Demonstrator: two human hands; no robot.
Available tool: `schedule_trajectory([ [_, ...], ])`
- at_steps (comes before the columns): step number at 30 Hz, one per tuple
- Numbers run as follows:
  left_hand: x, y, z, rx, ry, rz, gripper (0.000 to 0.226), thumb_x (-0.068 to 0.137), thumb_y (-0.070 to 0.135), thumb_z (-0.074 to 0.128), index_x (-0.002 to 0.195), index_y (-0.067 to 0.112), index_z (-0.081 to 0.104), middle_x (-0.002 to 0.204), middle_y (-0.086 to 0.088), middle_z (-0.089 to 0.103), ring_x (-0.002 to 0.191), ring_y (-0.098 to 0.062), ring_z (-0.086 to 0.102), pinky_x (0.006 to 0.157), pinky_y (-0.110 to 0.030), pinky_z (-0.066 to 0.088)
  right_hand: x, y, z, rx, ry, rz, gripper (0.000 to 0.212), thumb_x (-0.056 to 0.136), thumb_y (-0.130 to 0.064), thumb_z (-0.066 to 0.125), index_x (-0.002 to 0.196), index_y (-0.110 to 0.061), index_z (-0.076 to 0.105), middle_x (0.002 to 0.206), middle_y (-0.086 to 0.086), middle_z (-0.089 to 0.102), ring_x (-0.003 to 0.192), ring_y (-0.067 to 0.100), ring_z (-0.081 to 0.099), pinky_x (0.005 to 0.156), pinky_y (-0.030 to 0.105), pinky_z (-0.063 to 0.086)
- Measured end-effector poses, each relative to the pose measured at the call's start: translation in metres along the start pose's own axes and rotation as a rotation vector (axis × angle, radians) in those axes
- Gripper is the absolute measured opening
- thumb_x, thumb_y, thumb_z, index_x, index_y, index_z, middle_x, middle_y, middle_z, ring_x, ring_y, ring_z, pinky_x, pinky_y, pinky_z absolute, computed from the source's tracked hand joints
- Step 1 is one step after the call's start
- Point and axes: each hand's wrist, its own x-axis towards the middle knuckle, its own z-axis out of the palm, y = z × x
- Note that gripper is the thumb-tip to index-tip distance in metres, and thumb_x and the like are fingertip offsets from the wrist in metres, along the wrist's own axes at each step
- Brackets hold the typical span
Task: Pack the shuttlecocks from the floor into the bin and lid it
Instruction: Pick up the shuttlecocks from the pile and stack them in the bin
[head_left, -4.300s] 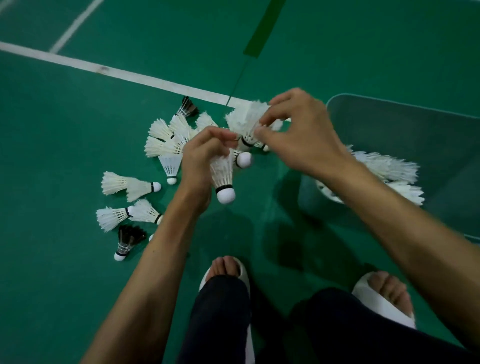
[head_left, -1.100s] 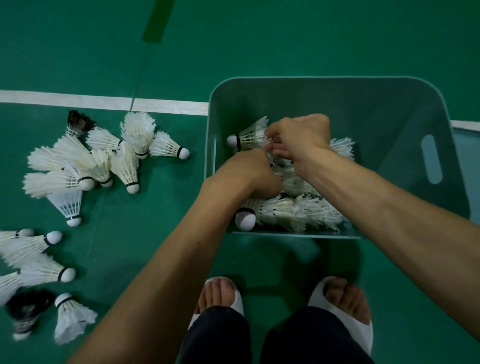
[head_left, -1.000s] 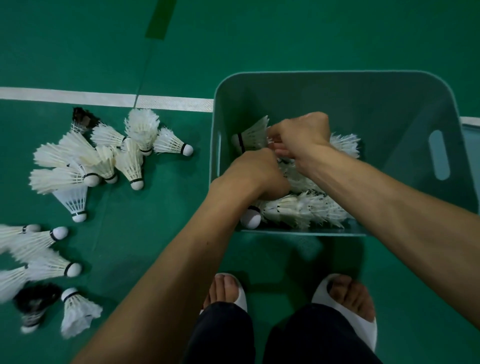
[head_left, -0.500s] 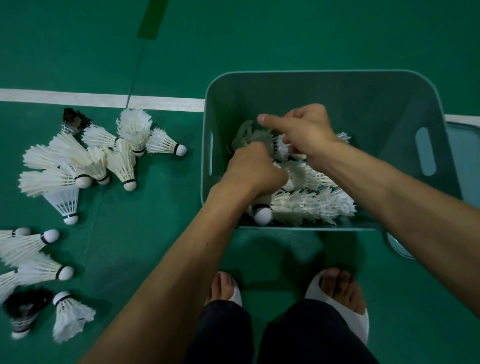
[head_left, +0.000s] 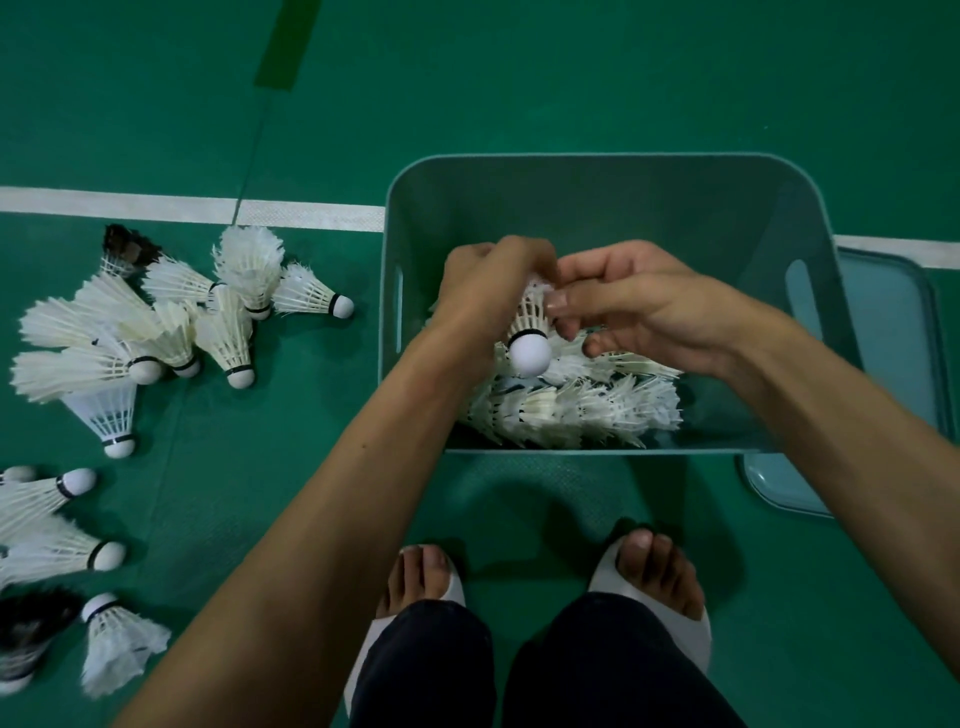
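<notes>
Both hands are over the open teal bin (head_left: 597, 208) here. The left hand (head_left: 483, 296) is pinched shut around the feather end of one white shuttlecock (head_left: 530, 338), cork hanging down just under its fingers. The right hand (head_left: 644, 306) sits right next to it, fingers loosely curled and touching those same feathers, but I can't really tell if it's actually gripping or just steadying. Right below both hands there's a heap of white shuttlecocks (head_left: 576, 410) lying on the bin's bottom. Well off to the left of the left hand, a loose bunch of shuttlecocks (head_left: 171, 322) is still on the green floor (head_left: 519, 78), mostly white, a couple dark-feathered. The lid (head_left: 883, 338) lies flat on the floor past the right hand, partly tucked behind the bin.
</notes>
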Motion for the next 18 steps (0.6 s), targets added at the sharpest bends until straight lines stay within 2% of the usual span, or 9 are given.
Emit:
schedule_trajectory([
  [2,-0.001,0.002,-0.003,-0.035,0.012,0.034,0.027,0.086,0.024,0.068,0.100,0.002,0.066,0.082,-0.005,0.068,0.067,-0.017,0.064,0.062,-0.031,0.051,0.001,-0.003,-0.002,-0.078,0.070,0.060,0.022,0.068,-0.014,0.089,0.085,-0.009,0.077,0.083,0.008,0.071,0.069,0.013,0.058,0.057,0.021,0.047],
  [4,-0.003,0.005,-0.007,0.117,0.180,0.165,0.029,0.091,0.031,0.064,0.106,0.008,0.068,0.096,-0.004,0.070,0.082,-0.016,0.062,0.076,-0.037,0.051,0.004,-0.001,-0.003,-0.220,0.313,0.115,0.022,0.067,-0.014,0.090,0.084,-0.005,0.077,0.089,0.009,0.075,0.068,0.010,0.060,0.058,0.022,0.047],
  [7,-0.009,0.016,-0.014,0.432,0.286,0.303,0.022,0.091,0.015,0.049,0.110,0.012,0.062,0.093,0.001,0.064,0.089,-0.022,0.061,0.075,-0.039,0.049,0.013,0.010,-0.002,-0.309,0.663,0.092,0.020,0.068,-0.016,0.093,0.079,-0.010,0.078,0.080,-0.002,0.077,0.076,0.007,0.069,0.073,0.028,0.054],
  [9,-0.009,0.022,-0.015,0.687,0.222,0.232,0.032,0.093,0.012,0.044,0.124,0.010,0.051,0.106,-0.003,0.058,0.093,-0.027,0.059,0.069,-0.033,0.046,0.020,0.013,0.007,-0.297,0.701,0.066,0.017,0.066,-0.017,0.094,0.072,-0.014,0.078,0.076,-0.005,0.078,0.084,0.009,0.074,0.090,0.036,0.058],
  [11,-0.007,0.023,-0.014,0.820,0.130,0.076,0.039,0.098,0.014,0.046,0.136,0.004,0.043,0.114,-0.011,0.053,0.080,-0.026,0.065,0.055,-0.023,0.052,0.027,0.014,0.018,-0.303,0.690,0.026,0.016,0.068,-0.017,0.094,0.066,-0.019,0.078,0.072,-0.009,0.077,0.084,0.008,0.074,0.093,0.038,0.059],
  [12,-0.009,0.022,-0.014,0.840,0.094,-0.001,0.042,0.100,0.016,0.047,0.139,0.003,0.041,0.115,-0.014,0.052,0.076,-0.026,0.068,0.052,-0.025,0.056,0.031,0.013,0.024,-0.322,0.688,0.006,0.018,0.069,-0.018,0.094,0.064,-0.022,0.077,0.071,-0.010,0.077,0.082,0.006,0.074,0.091,0.036,0.060],
  [15,-0.006,0.012,-0.014,0.998,0.084,-0.047,0.042,0.100,0.021,0.050,0.137,0.003,0.047,0.132,-0.022,0.054,0.102,-0.039,0.068,0.081,-0.044,0.062,0.039,0.012,0.039,-0.433,0.661,-0.033,0.023,0.072,-0.022,0.092,0.061,-0.030,0.074,0.070,-0.015,0.074,0.079,0.003,0.072,0.084,0.032,0.063],
  [17,-0.007,0.007,-0.014,1.151,0.102,-0.047,0.042,0.099,0.017,0.048,0.138,0.004,0.050,0.147,-0.029,0.043,0.121,-0.042,0.059,0.100,-0.043,0.053,0.042,0.012,0.044,-0.492,0.662,-0.039,0.024,0.074,-0.022,0.091,0.060,-0.031,0.074,0.072,-0.017,0.073,0.080,0.004,0.072,0.082,0.032,0.063],
  [18,-0.007,0.007,-0.012,1.196,0.102,-0.061,0.044,0.098,0.014,0.048,0.140,0.005,0.050,0.153,-0.031,0.034,0.126,-0.043,0.055,0.103,-0.043,0.047,0.044,0.013,0.045,-0.509,0.676,-0.045,0.022,0.074,-0.022,0.090,0.061,-0.030,0.075,0.073,-0.016,0.074,0.081,0.005,0.072,0.082,0.033,0.063],
])
